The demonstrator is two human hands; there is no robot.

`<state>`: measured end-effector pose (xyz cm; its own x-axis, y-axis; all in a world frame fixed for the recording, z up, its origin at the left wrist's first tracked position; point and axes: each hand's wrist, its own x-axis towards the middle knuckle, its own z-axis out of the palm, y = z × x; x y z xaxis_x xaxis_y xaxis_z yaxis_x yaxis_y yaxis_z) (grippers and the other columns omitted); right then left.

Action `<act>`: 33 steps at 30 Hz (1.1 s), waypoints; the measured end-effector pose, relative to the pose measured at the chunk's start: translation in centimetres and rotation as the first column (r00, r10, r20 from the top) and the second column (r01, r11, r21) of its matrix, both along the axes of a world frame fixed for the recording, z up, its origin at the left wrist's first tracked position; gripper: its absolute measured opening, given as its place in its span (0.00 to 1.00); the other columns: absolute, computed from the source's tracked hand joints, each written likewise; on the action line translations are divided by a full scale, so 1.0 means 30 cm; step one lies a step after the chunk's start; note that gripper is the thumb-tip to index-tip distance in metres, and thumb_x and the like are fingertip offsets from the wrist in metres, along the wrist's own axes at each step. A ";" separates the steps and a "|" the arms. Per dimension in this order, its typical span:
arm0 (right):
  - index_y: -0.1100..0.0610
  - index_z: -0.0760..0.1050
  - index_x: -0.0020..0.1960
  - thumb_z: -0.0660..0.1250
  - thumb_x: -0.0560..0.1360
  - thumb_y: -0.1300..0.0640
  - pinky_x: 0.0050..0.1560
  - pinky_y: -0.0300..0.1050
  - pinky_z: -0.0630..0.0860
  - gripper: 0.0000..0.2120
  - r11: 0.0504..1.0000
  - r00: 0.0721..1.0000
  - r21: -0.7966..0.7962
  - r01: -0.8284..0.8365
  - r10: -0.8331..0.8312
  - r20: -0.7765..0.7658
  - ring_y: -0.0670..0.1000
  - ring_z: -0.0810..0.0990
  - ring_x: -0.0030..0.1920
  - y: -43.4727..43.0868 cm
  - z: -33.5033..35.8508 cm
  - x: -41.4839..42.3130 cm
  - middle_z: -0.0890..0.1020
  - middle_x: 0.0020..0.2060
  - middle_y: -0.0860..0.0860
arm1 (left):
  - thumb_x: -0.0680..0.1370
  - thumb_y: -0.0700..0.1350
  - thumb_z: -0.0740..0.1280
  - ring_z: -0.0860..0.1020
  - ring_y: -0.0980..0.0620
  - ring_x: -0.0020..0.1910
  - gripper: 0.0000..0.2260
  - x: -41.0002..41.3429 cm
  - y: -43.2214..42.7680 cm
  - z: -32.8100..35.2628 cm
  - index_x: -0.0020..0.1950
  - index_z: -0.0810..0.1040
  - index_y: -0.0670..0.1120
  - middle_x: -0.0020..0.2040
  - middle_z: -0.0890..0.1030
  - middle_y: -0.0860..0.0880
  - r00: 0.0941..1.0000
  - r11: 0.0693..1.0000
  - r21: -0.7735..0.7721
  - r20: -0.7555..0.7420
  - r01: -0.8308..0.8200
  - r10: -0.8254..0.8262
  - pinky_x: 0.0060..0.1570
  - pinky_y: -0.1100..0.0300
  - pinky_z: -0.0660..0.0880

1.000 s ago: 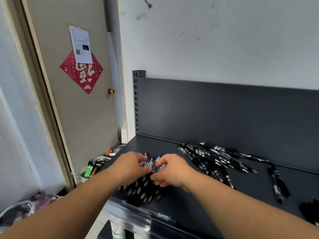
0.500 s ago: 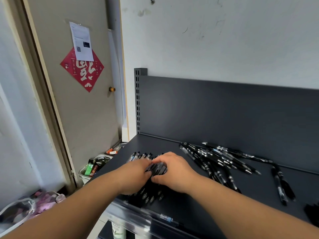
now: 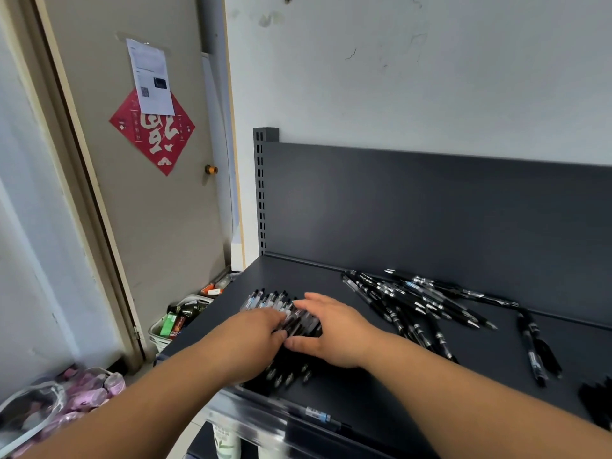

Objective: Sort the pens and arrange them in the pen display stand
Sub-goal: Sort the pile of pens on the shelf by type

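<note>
Several black and clear pens lie side by side in a row [image 3: 270,299] at the front left of the dark grey shelf [image 3: 331,279]. My left hand [image 3: 255,339] lies over the row's near part, fingers curled onto the pens. My right hand [image 3: 334,329] meets it from the right, with fingers above and thumb below a few of these pens. Pen tips stick out below both hands [image 3: 288,376]. A loose pile of black pens [image 3: 414,303] is spread to the right of my right hand, near the back panel.
Two black pens [image 3: 535,349] lie apart at the right, with a dark heap [image 3: 596,399] at the frame edge. One pen [image 3: 318,415] rests on the shelf's front rail. On the floor at the left stand a basket of small items [image 3: 175,321] and a bag [image 3: 49,405].
Both hands slid slightly forward and flattened on the row of pens. More pen ends now show beyond my fingers. The loose pile has not moved.
</note>
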<state>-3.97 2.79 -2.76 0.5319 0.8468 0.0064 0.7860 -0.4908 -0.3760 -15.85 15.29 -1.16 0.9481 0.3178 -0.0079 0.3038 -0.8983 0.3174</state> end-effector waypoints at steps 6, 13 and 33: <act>0.48 0.71 0.69 0.70 0.72 0.42 0.67 0.38 0.65 0.27 0.971 0.986 0.184 0.153 -0.163 0.044 0.46 0.71 0.66 -0.092 0.026 0.031 0.72 0.66 0.46 | 0.82 0.52 0.55 0.63 0.54 0.73 0.19 0.069 -0.087 0.040 0.74 0.65 0.52 0.75 0.63 0.53 0.984 0.997 0.078 0.171 0.026 -0.039 0.69 0.60 0.60; 0.46 0.73 0.48 0.70 0.70 0.49 0.47 0.41 0.71 0.09 0.804 0.811 0.147 0.576 -0.584 0.014 0.49 0.77 0.51 -0.385 0.078 0.154 0.77 0.48 0.46 | 0.80 0.50 0.61 0.71 0.53 0.65 0.16 0.214 -0.267 0.035 0.68 0.73 0.53 0.67 0.72 0.52 0.947 0.983 0.068 0.264 0.169 -0.181 0.64 0.63 0.64; 0.52 0.82 0.43 0.72 0.71 0.55 0.34 0.34 0.70 0.02 0.705 0.698 0.216 0.675 -0.515 -0.497 0.43 0.74 0.31 -0.595 0.065 0.099 0.78 0.31 0.45 | 0.76 0.44 0.68 0.71 0.56 0.54 0.11 0.341 -0.378 -0.023 0.55 0.78 0.57 0.54 0.70 0.56 0.805 0.804 0.042 -0.048 0.594 -0.592 0.57 0.63 0.68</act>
<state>-0.99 -15.07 -0.82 0.9443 0.3201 -0.0764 0.1270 -0.5685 -0.8128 -5.62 3.95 -1.85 0.9514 -0.3053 -0.0400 -0.2845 -0.9213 0.2649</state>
